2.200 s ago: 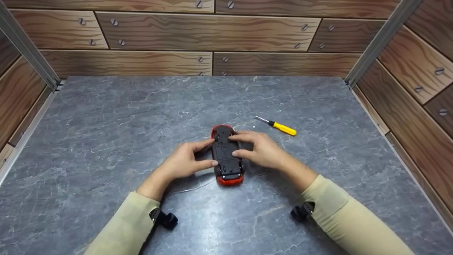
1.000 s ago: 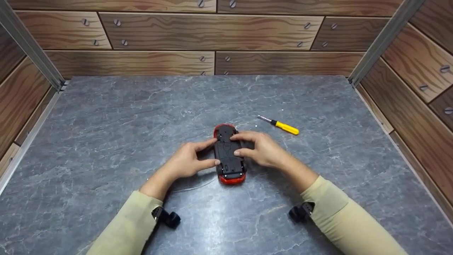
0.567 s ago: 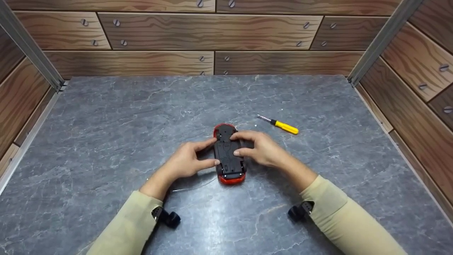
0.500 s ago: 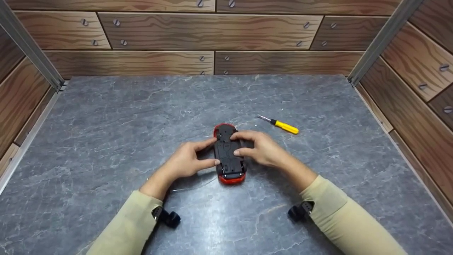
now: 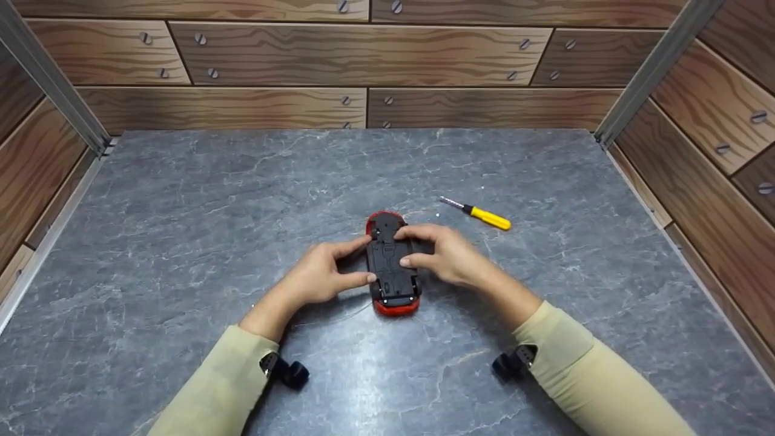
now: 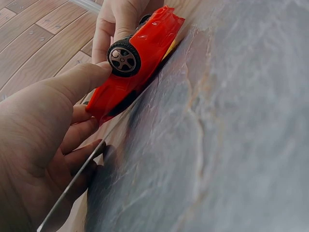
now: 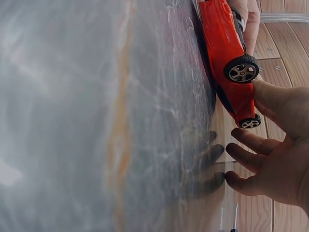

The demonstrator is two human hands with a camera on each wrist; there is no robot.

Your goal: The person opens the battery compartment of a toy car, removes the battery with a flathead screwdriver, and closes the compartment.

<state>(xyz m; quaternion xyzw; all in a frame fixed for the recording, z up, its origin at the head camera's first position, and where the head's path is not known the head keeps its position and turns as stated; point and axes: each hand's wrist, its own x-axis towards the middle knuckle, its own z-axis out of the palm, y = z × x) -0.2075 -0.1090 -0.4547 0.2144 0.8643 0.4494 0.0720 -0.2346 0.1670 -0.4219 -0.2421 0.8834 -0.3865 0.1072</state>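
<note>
A red toy car [image 5: 396, 309] lies upside down on the grey table, its black underside facing up. Resting along its left side, my left hand [image 5: 315, 275] has the index finger near the far end and the thumb near the close end. In the left wrist view that thumb touches a black wheel [image 6: 123, 58]. My right hand [image 5: 457, 257] holds the car from the right, index finger and thumb on the underside. Its other fingertips [image 7: 244, 159] reach toward the table in the right wrist view. A thin wire-like line [image 6: 72, 181] runs past the left fingers to the car.
A screwdriver [image 5: 489, 218] with a yellow handle lies beyond the right hand. Tiny bright bits, perhaps screws, dot the table [image 5: 212, 200] near it. Wood-patterned walls [image 5: 357, 54] and metal posts [image 5: 642, 72] bound the table at the back and sides.
</note>
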